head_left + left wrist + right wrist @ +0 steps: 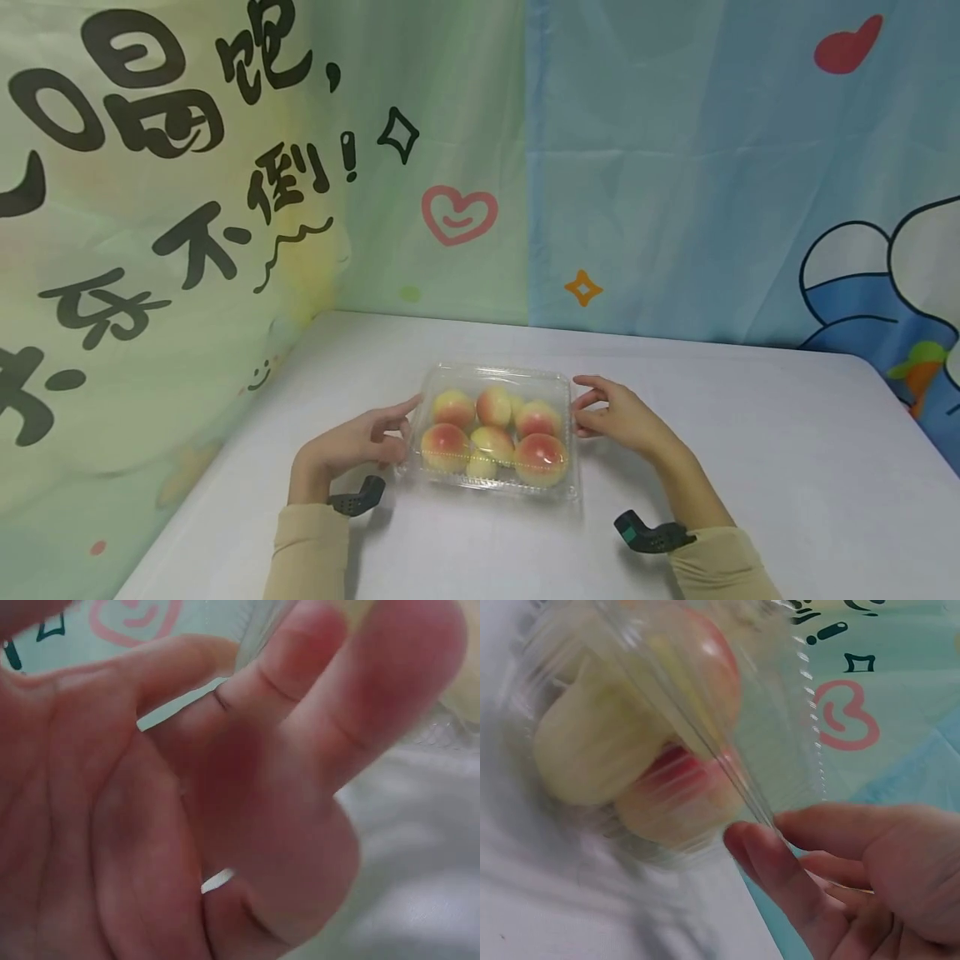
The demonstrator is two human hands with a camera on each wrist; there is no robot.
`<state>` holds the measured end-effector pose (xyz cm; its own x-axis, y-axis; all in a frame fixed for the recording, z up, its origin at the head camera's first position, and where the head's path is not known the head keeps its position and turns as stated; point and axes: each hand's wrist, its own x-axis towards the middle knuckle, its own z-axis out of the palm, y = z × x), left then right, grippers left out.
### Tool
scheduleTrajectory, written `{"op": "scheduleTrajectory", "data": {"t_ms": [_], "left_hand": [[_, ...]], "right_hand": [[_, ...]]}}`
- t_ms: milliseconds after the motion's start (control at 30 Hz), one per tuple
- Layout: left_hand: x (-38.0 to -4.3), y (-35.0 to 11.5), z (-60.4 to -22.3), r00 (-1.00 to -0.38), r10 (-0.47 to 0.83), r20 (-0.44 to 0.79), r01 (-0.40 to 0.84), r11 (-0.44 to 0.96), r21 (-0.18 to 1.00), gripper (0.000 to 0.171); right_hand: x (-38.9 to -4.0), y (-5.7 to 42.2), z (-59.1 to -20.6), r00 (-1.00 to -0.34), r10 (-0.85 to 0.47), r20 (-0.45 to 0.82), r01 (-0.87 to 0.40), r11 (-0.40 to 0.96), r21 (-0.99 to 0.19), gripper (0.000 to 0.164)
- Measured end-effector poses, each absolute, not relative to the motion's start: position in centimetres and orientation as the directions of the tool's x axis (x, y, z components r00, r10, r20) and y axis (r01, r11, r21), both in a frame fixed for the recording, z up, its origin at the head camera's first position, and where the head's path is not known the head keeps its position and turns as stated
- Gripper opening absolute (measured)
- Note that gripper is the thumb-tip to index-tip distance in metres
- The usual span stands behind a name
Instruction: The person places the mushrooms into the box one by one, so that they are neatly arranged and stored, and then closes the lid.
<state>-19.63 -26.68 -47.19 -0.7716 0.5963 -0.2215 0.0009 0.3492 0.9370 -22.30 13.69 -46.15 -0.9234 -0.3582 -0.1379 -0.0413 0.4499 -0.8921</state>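
A clear plastic clamshell box (491, 375) full of several red-and-yellow peaches (541, 459) is in the middle of the white table, its lid down. At its left side, my left hand (360, 442) holds the edge with bent fingers; the left wrist view shows two fingertips (409, 656) against the plastic. My right hand (618, 417) is at the opposite side, and in the right wrist view its fingers pinch the box's rim (761, 810). Through the plastic, peaches (592, 742) show blurred there.
White cloth covers the table (787, 450). Printed curtains (660, 167) stand along the back and left, with dark lettering (202, 242) on the left one. Small black devices (652, 533) are strapped at both wrists, below beige sleeves (307, 550).
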Motion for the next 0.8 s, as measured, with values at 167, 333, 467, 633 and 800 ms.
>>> {"op": "scheduleTrajectory", "data": {"t_ms": [167, 333, 467, 633, 800], "left_hand": [[-19.8, -26.4, -47.4, -0.733, 0.623, -0.273, -0.095, 0.303, 0.948, 0.094], [-19.9, -26.3, -47.4, -0.742, 0.622, -0.248, -0.058, 0.310, 0.949, 0.099], [-19.9, -26.0, -47.1, -0.757, 0.603, -0.254, -0.047, 0.336, 0.941, 0.099], [-19.7, -25.7, -46.5, -0.779, 0.561, -0.280, -0.053, 0.385, 0.921, 0.102], [-19.6, -25.5, -46.2, -0.781, 0.552, -0.294, -0.061, 0.401, 0.914, 0.103]], "right_hand": [[-22.2, 14.5, -46.1, -0.889, -0.438, -0.135, -0.100, 0.473, -0.875, 0.069], [-22.1, 14.8, -46.2, -0.862, -0.480, -0.164, -0.099, 0.476, -0.874, 0.078], [-22.1, 14.8, -46.2, -0.850, -0.492, -0.187, -0.082, 0.475, -0.876, 0.082], [-22.1, 14.8, -46.2, -0.846, -0.502, -0.180, -0.074, 0.445, -0.892, 0.086], [-22.1, 15.0, -46.3, -0.838, -0.527, -0.140, -0.096, 0.395, -0.914, 0.080]]}}
